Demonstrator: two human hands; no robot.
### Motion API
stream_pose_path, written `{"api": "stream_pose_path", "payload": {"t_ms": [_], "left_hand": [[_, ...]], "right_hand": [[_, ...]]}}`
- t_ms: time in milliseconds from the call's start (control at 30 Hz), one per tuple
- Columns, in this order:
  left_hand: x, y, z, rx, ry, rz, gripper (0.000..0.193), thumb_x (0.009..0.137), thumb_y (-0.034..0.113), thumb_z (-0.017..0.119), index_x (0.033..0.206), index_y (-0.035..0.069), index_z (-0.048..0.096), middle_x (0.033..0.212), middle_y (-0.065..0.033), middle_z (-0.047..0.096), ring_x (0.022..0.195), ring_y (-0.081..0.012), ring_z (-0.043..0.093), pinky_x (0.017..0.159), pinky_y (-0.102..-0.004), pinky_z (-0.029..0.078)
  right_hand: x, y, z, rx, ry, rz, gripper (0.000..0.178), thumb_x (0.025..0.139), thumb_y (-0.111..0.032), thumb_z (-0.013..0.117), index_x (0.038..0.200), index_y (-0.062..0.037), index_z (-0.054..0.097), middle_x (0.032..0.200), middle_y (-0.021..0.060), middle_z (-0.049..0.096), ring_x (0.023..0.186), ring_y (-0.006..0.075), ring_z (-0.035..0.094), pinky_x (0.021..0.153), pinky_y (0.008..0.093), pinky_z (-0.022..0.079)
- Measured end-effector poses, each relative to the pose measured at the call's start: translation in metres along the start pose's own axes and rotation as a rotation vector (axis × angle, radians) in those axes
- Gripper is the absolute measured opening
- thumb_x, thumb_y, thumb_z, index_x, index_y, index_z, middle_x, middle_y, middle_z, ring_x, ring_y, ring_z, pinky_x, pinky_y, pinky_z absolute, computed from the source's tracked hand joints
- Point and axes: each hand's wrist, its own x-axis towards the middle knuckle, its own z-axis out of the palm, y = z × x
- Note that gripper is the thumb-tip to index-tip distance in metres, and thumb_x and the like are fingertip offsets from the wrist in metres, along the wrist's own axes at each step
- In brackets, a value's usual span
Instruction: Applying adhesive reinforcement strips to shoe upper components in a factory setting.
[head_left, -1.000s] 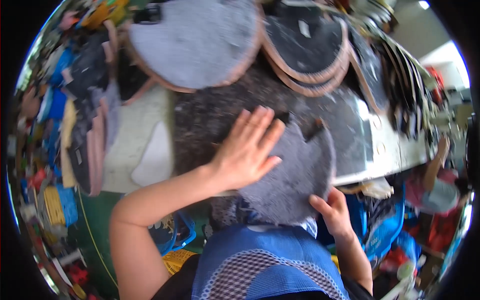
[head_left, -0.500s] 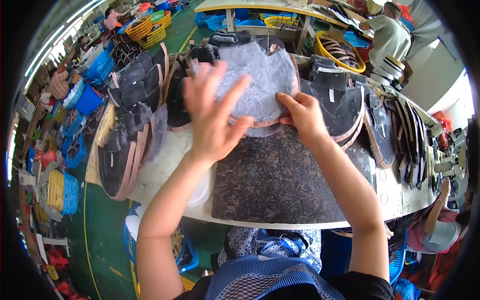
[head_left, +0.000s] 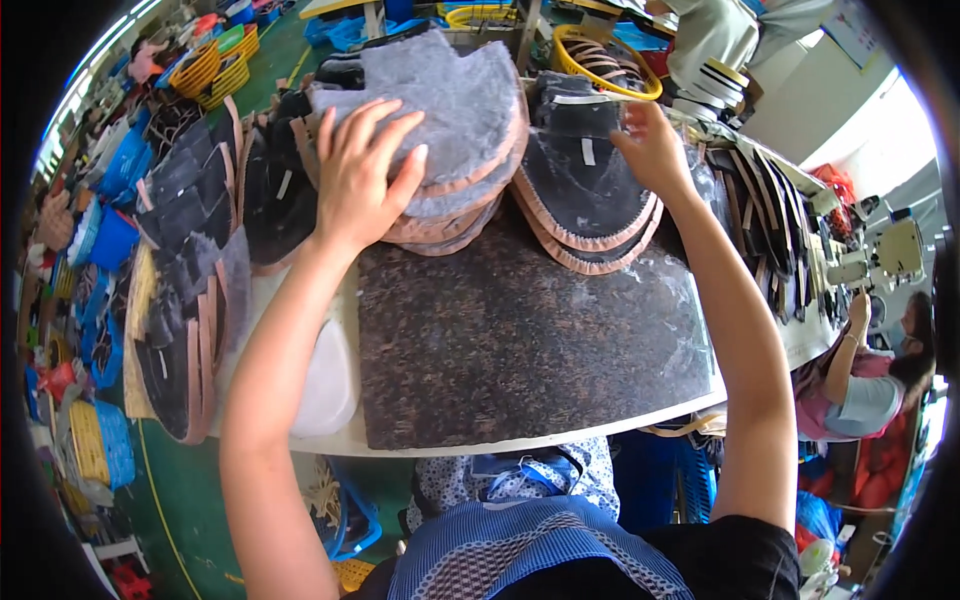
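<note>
My left hand (head_left: pixel 362 180) lies with spread fingers on a grey fleecy piece (head_left: pixel 440 110), the top of a stack of rounded shoe uppers with pinkish-tan edging. To the right, my right hand (head_left: pixel 652 150) has its fingers curled in at the upper right edge of a black shoe upper (head_left: pixel 580 185). That upper has a gathered tan rim and a small white tag, and another lies under it. The tips of the right fingers are partly hidden. A dark mottled board (head_left: pixel 530 340) covers the table in front of me.
More black uppers (head_left: pixel 275 200) lean in piles at the left. Dark curved strips (head_left: pixel 755 210) stand at the right, near a sewing machine (head_left: pixel 895 250). A white rounded plate (head_left: pixel 330 380) lies left of the board. A yellow basket (head_left: pixel 655 85) stands beyond the table; a co-worker (head_left: pixel 870 380) sits at right.
The fleecy piece, held up by my right hand before, now lies on the left stack. My left hand has come down onto it. My right hand has moved right to the black upper.
</note>
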Motion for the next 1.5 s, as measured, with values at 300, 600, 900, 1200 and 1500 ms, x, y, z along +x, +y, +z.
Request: {"api": "stream_pose_path", "payload": {"t_ms": [300,600,900,1200,1500], "left_hand": [[-0.035,0.013,-0.058,-0.095,0.094,-0.070,0.040,0.093,0.017,0.069,0.131,0.004,0.063,0.140,-0.0154,0.054,0.133,-0.0350,0.049,0.113,-0.0455,0.037],[-0.138,-0.023,-0.137,-0.104,0.105,-0.384,0.039,0.095,0.004,0.065,0.134,0.001,0.058,0.141,-0.0162,0.055,0.132,-0.0298,0.053,0.112,-0.0415,0.041],[-0.210,0.005,-0.182,-0.308,0.047,-0.669,0.037,0.088,-0.001,0.067,0.125,0.002,0.063,0.117,-0.0098,0.066,0.106,-0.0199,0.066,0.092,-0.0326,0.051],[-0.278,0.065,-0.170,-0.192,-0.176,-0.697,0.063,0.079,0.017,0.085,0.133,0.007,0.054,0.129,-0.0155,0.051,0.119,-0.0330,0.053,0.099,-0.0432,0.047],[-0.305,0.075,-0.148,-0.110,0.182,-0.657,0.080,0.073,0.021,0.091,0.135,0.003,0.044,0.129,-0.0202,0.050,0.115,-0.0378,0.052,0.096,-0.0457,0.047]], "right_hand": [[-0.010,-0.032,-0.026,-0.132,-0.120,-0.393,0.038,0.077,-0.004,0.066,0.115,-0.0004,0.064,0.110,0.0167,0.067,0.114,0.0357,0.060,0.102,0.0419,0.048],[-0.140,-0.133,-0.140,0.253,-0.140,-0.412,0.023,0.081,0.005,0.059,0.103,0.0044,0.065,0.088,0.0130,0.068,0.080,0.0174,0.066,0.075,0.0284,0.051],[-0.155,-0.159,-0.017,0.060,-0.216,-0.641,0.026,0.075,0.005,0.074,0.101,0.0002,0.070,0.097,0.0139,0.068,0.092,0.0307,0.066,0.083,0.0403,0.053],[-0.204,-0.282,0.130,0.358,-0.801,-0.970,0.026,0.076,-0.021,0.082,0.091,-0.0037,0.069,0.096,0.0098,0.070,0.092,0.0304,0.068,0.076,0.0408,0.056],[-0.211,-0.309,0.125,0.046,-0.807,-1.213,0.028,0.075,-0.027,0.081,0.080,-0.0045,0.065,0.084,0.0075,0.064,0.082,0.0290,0.067,0.069,0.0422,0.056]]}}
